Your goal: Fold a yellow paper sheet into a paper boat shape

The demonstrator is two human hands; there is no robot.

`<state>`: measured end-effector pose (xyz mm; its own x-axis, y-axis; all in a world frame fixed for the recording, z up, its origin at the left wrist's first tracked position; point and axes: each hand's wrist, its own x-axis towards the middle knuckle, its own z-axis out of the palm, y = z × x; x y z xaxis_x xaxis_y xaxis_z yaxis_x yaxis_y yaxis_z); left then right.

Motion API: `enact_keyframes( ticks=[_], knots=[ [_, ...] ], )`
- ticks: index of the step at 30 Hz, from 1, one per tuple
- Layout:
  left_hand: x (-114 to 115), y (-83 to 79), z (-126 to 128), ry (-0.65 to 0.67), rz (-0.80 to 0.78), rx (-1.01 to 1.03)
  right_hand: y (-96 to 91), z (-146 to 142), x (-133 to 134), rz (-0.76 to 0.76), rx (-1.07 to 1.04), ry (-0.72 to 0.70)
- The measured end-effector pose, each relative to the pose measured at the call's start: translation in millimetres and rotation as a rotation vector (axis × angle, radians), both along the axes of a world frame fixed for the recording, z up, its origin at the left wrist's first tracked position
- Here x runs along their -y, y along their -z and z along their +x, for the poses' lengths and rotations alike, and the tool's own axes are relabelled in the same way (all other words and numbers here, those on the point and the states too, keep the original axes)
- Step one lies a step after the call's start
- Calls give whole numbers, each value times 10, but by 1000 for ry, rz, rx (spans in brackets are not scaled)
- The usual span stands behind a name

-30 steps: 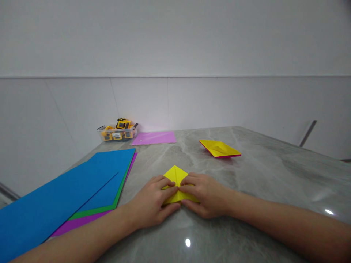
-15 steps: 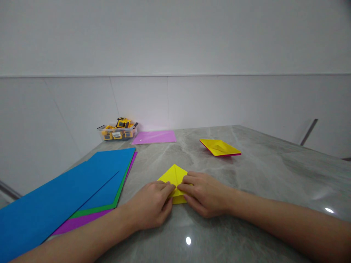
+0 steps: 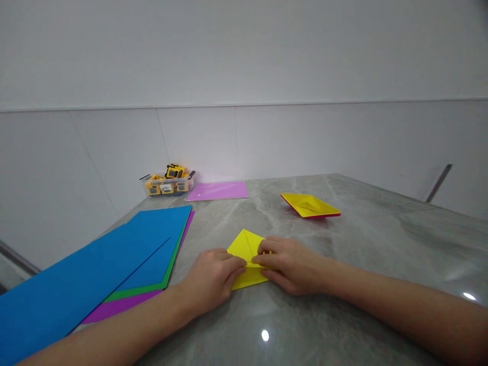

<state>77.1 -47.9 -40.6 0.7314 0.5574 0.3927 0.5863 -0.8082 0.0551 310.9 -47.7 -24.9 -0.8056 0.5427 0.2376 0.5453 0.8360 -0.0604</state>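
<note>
A yellow sheet of folded paper [image 3: 246, 245] lies on the table in front of me, its pointed corner facing away and a crease running down its middle. Along its near side a folded strip shows. My left hand [image 3: 216, 274] grips the left side, thumb below and bent fingers on top. On the right side, my right hand [image 3: 286, 264] holds the paper with curled fingers, the index fingertip close to the left one at the centre. Parts of both side edges are hidden beneath the fingers.
Large blue sheets [image 3: 152, 229] lie at the left over green and purple paper [image 3: 122, 306]. A yellow folded paper piece with a red underside [image 3: 310, 205] rests at the back right. Farther back are a pink sheet [image 3: 219, 191] and a clear box of yellow toy vehicles [image 3: 168, 187].
The yellow paper has turned slightly, and more of its near folded strip shows. My fingertips have moved a little apart. The whole view has shifted slightly.
</note>
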Motion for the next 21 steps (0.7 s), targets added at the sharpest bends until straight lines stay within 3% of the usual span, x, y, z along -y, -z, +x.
enact_keyframes(
  ticks=[6, 11, 21],
  knots=[
    [51, -49, 13, 114, 53, -169, 19, -1, 0, -26, 16, -21],
    [76, -75, 32, 182, 18, -148, -9, 12, 11, -62, 10, -59],
    [63, -79, 30, 186, 4, -197, -44, 35, 9, 5, 46, -98]
  ],
)
